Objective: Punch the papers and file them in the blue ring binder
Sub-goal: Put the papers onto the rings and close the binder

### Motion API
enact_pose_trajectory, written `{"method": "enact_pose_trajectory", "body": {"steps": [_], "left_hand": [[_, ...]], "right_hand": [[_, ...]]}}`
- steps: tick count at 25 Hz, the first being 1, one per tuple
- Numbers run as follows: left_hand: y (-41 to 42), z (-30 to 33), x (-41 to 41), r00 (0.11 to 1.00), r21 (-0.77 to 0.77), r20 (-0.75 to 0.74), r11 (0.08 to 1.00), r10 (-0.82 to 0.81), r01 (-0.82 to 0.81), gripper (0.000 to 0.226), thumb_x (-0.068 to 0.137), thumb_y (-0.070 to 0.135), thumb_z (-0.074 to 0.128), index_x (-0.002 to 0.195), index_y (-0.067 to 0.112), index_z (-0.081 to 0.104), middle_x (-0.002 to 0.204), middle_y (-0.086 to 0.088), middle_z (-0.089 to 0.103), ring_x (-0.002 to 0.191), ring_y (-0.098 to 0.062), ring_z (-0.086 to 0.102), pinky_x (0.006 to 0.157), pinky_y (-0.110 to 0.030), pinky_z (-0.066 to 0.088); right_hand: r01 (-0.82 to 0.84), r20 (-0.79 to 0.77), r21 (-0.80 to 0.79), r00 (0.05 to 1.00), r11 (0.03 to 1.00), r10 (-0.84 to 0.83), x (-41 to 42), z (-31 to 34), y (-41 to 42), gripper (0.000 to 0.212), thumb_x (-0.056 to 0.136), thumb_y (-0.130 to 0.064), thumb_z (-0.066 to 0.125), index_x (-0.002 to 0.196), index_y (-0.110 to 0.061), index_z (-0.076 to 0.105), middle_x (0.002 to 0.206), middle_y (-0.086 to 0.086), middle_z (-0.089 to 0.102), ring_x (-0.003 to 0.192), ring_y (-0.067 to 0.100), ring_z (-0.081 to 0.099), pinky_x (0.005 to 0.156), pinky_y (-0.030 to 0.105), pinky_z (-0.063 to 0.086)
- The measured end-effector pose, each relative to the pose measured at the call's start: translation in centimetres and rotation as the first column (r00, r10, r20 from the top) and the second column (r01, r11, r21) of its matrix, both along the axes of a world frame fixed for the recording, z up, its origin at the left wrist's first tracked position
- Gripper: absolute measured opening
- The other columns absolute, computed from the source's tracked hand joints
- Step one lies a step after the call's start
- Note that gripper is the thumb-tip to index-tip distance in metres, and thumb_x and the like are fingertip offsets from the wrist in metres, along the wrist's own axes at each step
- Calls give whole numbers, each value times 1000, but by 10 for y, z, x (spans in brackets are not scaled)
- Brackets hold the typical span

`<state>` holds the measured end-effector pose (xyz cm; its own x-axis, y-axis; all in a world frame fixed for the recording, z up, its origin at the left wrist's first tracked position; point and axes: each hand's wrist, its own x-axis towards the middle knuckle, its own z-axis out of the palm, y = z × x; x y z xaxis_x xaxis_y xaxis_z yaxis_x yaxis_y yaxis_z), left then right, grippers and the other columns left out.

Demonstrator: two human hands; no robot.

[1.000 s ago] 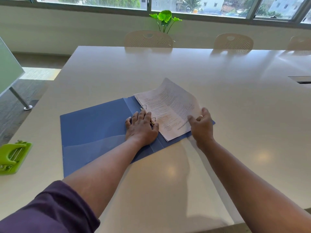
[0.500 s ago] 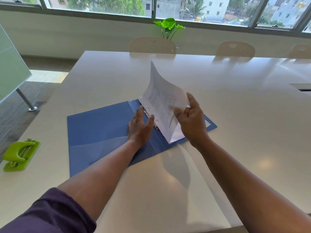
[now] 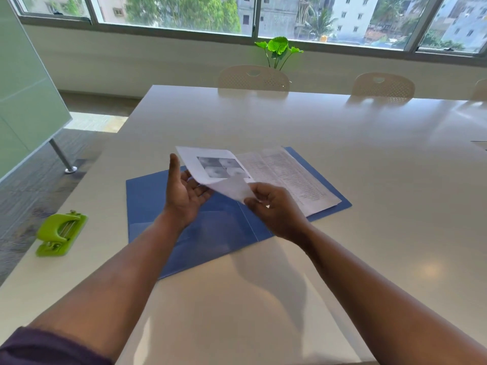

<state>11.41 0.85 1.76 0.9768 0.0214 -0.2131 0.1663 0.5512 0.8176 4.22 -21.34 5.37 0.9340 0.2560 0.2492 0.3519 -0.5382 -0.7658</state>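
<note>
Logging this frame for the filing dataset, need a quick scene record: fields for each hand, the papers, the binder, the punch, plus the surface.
left hand: open, palm up, under the lifted sheet's edge
right hand: pinch grip on the sheet's near corner
lifted sheet: held above the binder, printed with blurred grey pictures
paper stack: lies flat on the binder's right half, printed text up
blue ring binder: open flat on the table; rings hidden
green hole punch: near the table's left edge, apart from both hands
table: white, glossy
</note>
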Motion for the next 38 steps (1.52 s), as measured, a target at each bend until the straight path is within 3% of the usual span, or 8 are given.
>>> {"method": "enact_pose_trajectory", "body": {"steps": [3, 6, 8, 12, 15, 18, 29, 38], "left_hand": [[8, -4, -4, 1000, 23, 4, 1000, 12, -12, 51, 98, 46, 56, 136, 13, 64, 124, -12, 73, 111, -32, 71, 90, -46, 57], [10, -9, -8, 988, 193, -36, 971, 152, -142, 14, 95, 5, 62, 102, 10, 73, 93, -10, 74, 86, -32, 70, 67, -37, 59], [14, -13, -8, 974, 301, -72, 935, 217, -186, 21, 88, -8, 63, 86, 11, 70, 85, -10, 71, 87, -33, 67, 71, -39, 57], [25, -13, -2, 962, 378, -156, 914, 222, -149, 19, 89, -8, 64, 89, 11, 63, 88, -12, 69, 87, -32, 66, 86, -54, 57], [32, -10, -1, 965, 423, -159, 897, 211, -126, 22, 88, -10, 65, 93, 11, 60, 93, -13, 69, 80, -29, 67, 76, -47, 59], [36, -15, 3, 960, 466, -161, 875, 227, -129, 24, 88, -10, 66, 105, 6, 61, 96, -14, 70, 74, -25, 68, 61, -37, 58], [34, -27, 4, 944, 620, -93, 760, 317, -194, 32, 88, 1, 64, 114, 18, 53, 108, -6, 68, 95, -29, 70, 81, -50, 62], [33, -28, 4, 950, 625, -69, 755, 306, -198, 35, 94, 0, 59, 122, 20, 51, 107, -3, 65, 89, -25, 67, 72, -40, 60]], "right_hand": [[-90, 29, -51, 995, 995, 92, -4, -10, 10, 16, 99, -16, 62, 109, -22, 74, 95, -24, 71, 90, -5, 64, 80, 22, 51], [-134, 15, -136, 990, 982, 138, -9, -20, 15, 21, 98, -25, 65, 115, -22, 75, 113, -12, 76, 106, 3, 68, 94, 31, 53], [-137, -37, -139, 990, 981, 133, -11, -22, 11, 31, 94, -39, 70, 119, -22, 75, 122, -10, 74, 114, 1, 65, 101, 28, 50], [116, -6, -134, 993, 984, -118, 3, -18, -24, 42, 99, -48, 59, 128, -20, 70, 131, -3, 70, 121, 10, 63, 105, 36, 49], [459, 10, -311, 877, 832, -480, 23, -28, -67, 48, 97, -44, 60, 135, -15, 63, 141, 5, 63, 130, 25, 57, 106, 44, 46], [558, -64, -478, 748, 678, -661, 28, -43, -96, 55, 94, -46, 59, 135, -10, 57, 145, 8, 54, 133, 34, 48, 102, 51, 42], [532, -49, -682, 652, 502, -757, 30, -65, -125, 89, 89, -76, 33, 146, -10, 48, 154, 9, 41, 139, 34, 37, 106, 51, 33], [571, -97, -531, 693, 626, -715, 26, -61, -113, 42, 99, -51, 50, 135, -31, 58, 157, 8, 40, 147, 33, 27, 107, 55, 25]]}}
